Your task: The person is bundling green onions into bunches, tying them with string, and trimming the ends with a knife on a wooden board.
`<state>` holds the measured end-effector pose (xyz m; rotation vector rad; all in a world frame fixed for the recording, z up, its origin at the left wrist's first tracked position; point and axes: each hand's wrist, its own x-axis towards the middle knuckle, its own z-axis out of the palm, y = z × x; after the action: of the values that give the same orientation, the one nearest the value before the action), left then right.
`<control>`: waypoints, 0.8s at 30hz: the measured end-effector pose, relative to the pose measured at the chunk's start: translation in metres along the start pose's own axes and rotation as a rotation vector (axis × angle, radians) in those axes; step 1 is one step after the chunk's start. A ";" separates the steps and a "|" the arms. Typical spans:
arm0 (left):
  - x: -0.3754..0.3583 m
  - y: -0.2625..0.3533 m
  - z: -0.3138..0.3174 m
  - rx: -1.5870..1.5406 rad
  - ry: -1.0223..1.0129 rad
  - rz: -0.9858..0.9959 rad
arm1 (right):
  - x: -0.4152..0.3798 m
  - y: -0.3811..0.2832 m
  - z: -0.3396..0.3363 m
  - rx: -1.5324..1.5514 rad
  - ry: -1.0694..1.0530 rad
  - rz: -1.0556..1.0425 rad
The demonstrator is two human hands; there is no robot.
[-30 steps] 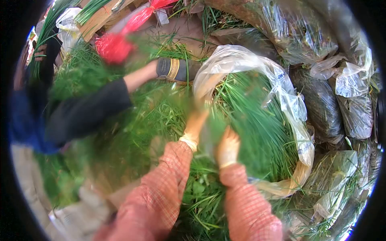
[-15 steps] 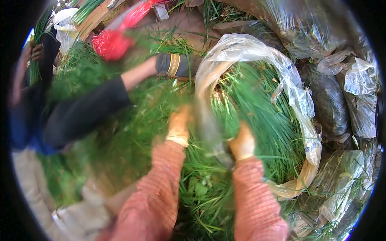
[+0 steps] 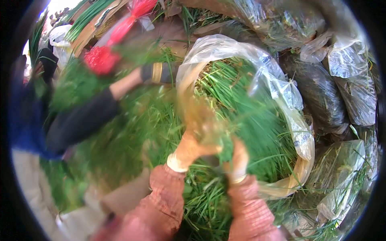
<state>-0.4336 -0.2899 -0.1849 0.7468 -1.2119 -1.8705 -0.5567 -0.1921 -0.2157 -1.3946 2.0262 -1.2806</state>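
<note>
My left hand (image 3: 188,149), in a pale orange glove, is closed around a motion-blurred bunch of green stalks (image 3: 207,127) at the near left rim of a clear plastic bag (image 3: 299,150). My right hand (image 3: 238,157), gloved alike, sits just to its right with curled fingers on the same bunch; its fingertips are partly hidden. Long thin green stalks (image 3: 263,128), much like chives, fill the open bag beyond my hands. Loose green stalks (image 3: 207,197) lie below my wrists.
At the left, a co-worker's dark sleeve (image 3: 82,122) reaches across a heap of greens (image 3: 140,132). A red plastic string bundle (image 3: 102,60) lies at upper left. Filled plastic bags (image 3: 319,94) line the right side. Beige cloth (image 3: 124,197) shows at lower left.
My hands have come closer together, and a blurred bunch now shows between them. The view has shifted, so the bag appears further left. The co-worker's arm remains stretched toward the bag.
</note>
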 end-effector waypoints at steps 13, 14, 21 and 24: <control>-0.029 0.016 -0.011 -0.120 0.127 0.033 | -0.035 -0.012 0.004 -0.199 -0.193 -0.140; -0.034 0.032 -0.005 -0.070 0.177 0.076 | -0.032 -0.025 -0.017 -0.217 -0.226 -0.130; -0.050 0.210 0.041 0.422 -0.209 0.839 | -0.073 -0.078 -0.193 0.511 0.305 0.442; -0.084 0.269 0.127 0.723 -0.588 1.021 | -0.110 -0.149 -0.197 1.127 -0.100 0.643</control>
<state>-0.4137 -0.2260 0.1165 -0.1723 -2.1442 -0.7669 -0.5675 -0.0176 -0.0097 -0.2422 1.1075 -1.5465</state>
